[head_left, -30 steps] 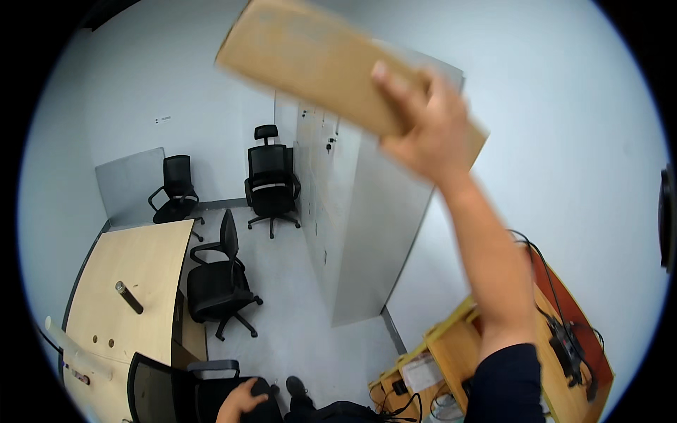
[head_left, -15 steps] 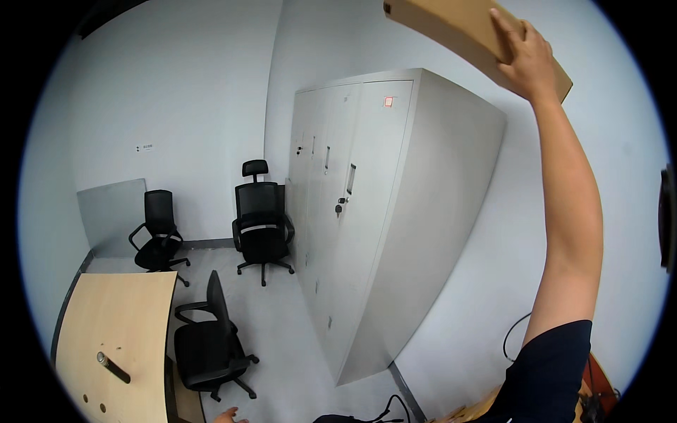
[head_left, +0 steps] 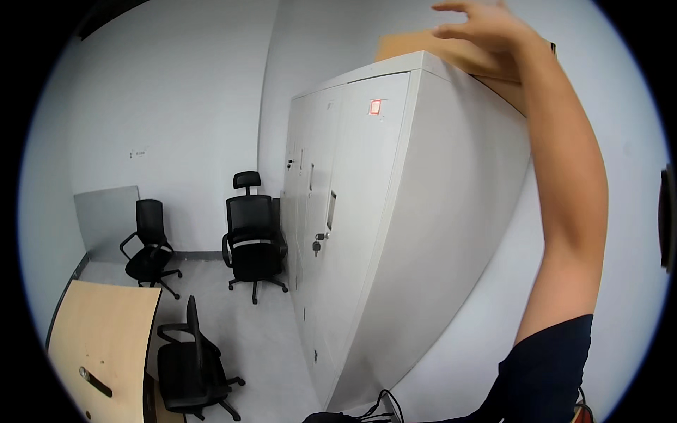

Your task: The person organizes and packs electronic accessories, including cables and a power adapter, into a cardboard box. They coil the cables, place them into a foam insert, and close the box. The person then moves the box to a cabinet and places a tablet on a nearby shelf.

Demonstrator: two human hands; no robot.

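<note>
A brown cardboard box (head_left: pixel 412 46) is on top of the tall grey metal cabinet (head_left: pixel 451 183), partly hidden behind my hand and the cabinet's upper edge. My right hand (head_left: pixel 486 29) is raised in front of and above the box at the top of the picture. Its fingers are stretched out and apart, with nothing between them; whether the palm still touches the cardboard I cannot tell. On the cabinet's near door, keys (head_left: pixel 316 247) hang from the lock below a recessed handle (head_left: pixel 331 209). My left hand is out of the picture.
Black office chairs stand left of the cabinet: one with a headrest (head_left: pixel 250 218), one by the wall (head_left: pixel 149 240), and one beside the desk (head_left: pixel 190 370). On the light wood desk (head_left: pixel 116 317) lies a dark cylinder (head_left: pixel 96 381). Black cables (head_left: pixel 384 403) run near the cabinet's foot.
The box has gone from my right hand's grip in the air to the cabinet top, and that hand has opened. My left hand has left the lower edge of the picture.
</note>
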